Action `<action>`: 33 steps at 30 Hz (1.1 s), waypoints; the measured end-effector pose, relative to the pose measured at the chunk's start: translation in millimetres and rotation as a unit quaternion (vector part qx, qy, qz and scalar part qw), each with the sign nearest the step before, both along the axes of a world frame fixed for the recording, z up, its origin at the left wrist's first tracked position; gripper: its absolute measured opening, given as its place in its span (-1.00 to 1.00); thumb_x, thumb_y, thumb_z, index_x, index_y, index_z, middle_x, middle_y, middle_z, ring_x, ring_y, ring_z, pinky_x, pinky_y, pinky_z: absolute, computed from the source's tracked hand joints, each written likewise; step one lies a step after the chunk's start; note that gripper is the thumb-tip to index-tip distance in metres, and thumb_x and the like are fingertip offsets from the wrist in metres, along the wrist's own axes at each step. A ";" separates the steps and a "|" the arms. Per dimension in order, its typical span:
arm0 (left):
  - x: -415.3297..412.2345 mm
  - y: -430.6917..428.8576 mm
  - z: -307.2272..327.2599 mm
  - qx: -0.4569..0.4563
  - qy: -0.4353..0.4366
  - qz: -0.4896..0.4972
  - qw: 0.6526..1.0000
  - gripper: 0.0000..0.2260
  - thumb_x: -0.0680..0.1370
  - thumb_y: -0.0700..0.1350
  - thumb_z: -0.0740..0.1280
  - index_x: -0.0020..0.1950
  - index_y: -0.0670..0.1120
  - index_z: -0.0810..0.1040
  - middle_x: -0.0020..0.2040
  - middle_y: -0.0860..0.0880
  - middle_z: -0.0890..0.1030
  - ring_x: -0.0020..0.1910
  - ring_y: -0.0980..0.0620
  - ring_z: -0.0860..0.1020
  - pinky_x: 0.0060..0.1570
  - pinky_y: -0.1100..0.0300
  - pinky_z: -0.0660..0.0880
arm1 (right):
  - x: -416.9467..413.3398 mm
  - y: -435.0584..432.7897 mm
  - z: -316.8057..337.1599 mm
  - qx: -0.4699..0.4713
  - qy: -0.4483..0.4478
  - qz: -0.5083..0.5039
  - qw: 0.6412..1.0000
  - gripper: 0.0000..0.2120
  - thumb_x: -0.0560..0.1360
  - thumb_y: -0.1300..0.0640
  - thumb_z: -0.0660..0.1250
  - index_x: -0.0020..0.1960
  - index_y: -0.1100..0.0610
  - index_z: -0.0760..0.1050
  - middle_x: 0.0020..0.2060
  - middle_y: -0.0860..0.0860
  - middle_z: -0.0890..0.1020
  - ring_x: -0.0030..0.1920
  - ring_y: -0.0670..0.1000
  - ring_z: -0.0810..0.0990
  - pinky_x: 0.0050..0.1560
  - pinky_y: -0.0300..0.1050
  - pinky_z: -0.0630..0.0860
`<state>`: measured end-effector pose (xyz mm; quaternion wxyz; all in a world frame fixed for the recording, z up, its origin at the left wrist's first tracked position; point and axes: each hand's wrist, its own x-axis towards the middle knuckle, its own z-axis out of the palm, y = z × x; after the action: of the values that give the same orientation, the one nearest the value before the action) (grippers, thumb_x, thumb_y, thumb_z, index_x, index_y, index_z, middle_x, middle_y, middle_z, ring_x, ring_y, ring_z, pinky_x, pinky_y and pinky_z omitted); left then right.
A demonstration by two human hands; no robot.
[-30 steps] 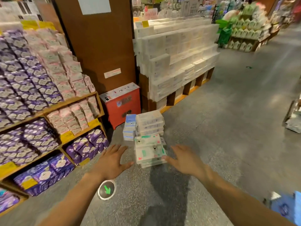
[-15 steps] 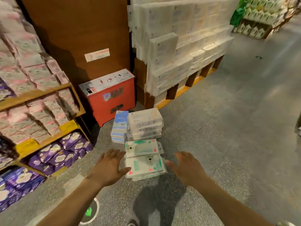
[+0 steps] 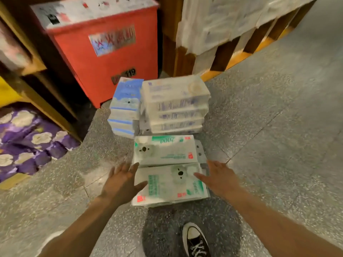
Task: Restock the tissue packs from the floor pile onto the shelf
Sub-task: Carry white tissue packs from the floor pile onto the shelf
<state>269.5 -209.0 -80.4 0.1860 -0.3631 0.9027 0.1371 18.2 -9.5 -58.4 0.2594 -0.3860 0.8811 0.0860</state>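
At far left, the wooden shelf (image 3: 55,117) holds purple packs (image 3: 27,138) on its lowest level. On the speckled floor (image 3: 278,145) to its right sits the pile: blue packs (image 3: 126,106), a white stack (image 3: 174,104) and two green koala-printed packs. The left hand (image 3: 120,182), fingers straight and spread, sits at the left edge of the nearest tissue pack (image 3: 170,184), thumb over its top. The right hand (image 3: 220,179), likewise spread, flanks its right edge. Neither grips it.
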 end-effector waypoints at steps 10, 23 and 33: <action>-25.2 -26.0 -186.8 0.064 -0.013 0.139 0.988 0.03 0.41 0.51 0.16 0.59 0.01 -0.31 0.51 -0.09 0.26 0.41 -0.16 0.36 0.26 -0.16 0.45 | -44.0 -17.6 -185.3 0.032 -0.035 -0.085 0.995 0.09 0.19 -0.73 0.02 0.39 0.06 0.34 0.20 0.09 0.61 0.15 0.15 0.62 0.09 0.07 0.58; -23.2 -42.2 -234.6 0.227 0.046 0.287 0.929 -0.18 0.35 0.40 0.40 0.41 -0.06 0.23 -0.02 0.00 0.65 -0.19 0.03 0.62 -0.18 0.14 0.58 | -55.1 -30.2 -246.2 -0.083 -0.259 -0.248 0.930 -0.39 0.23 -0.34 0.57 0.09 0.03 0.55 -0.15 -0.02 0.75 -0.23 -0.01 0.75 -0.14 0.04 0.71; -14.1 -22.6 -155.1 0.143 0.105 0.301 0.937 -0.29 0.35 0.39 0.43 0.30 -0.04 0.38 -0.02 0.04 0.63 -0.13 0.02 0.62 -0.27 0.18 0.55 | -30.5 -19.2 -186.0 -0.175 -0.229 -0.308 0.907 -0.46 0.25 -0.21 0.62 0.07 0.01 0.50 -0.13 -0.01 0.72 -0.25 0.02 0.73 -0.23 0.03 0.70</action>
<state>255.4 -231.6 -235.5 0.0907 -0.5708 0.7364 0.3516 -12.2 -28.6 -244.4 0.3955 -0.1442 0.8735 -0.2444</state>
